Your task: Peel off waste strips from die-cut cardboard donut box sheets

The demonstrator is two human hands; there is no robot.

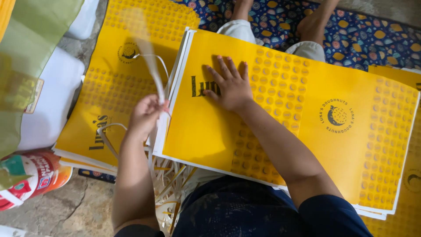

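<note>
Far left: a see-through green plastic sheet (30, 57) hangs over a white bundle (52, 105) on the floor.
Near left corner: a red and white plastic packet (28, 177) lies on the grey stone floor (79, 210).
Left stack: a pile of flat yellow printed paper sheets (109, 83) lies just right of the white bundle, with a dotted pattern and a round dark mark near its far end.
White strip: a thin white paper strip (151, 66) stands up from the left hand and looks blurry. A white loop (107, 136) lies on the left stack, just beside that hand.
Left hand: the left hand (144, 116) is closed, pinching the white strip with its fingertips, between the two yellow piles.
More strips: a loose heap of white paper strips (169, 184) lies near the person, under the edge of the middle pile.
Middle stack: a tilted yellow sheet (351, 131) tops a pile on the person's lap. It reaches far to the right.
Right hand: the right hand (230, 85) is open and flat, fingers spread, pressing on the yellow sheet. It grips nothing.
Far side: a dark blue patterned mat (372, 35) lies beyond the piles, with the person's bare feet (311, 26) on it.
Far right: another yellow sheet (410, 188) peeks out beneath.
</note>
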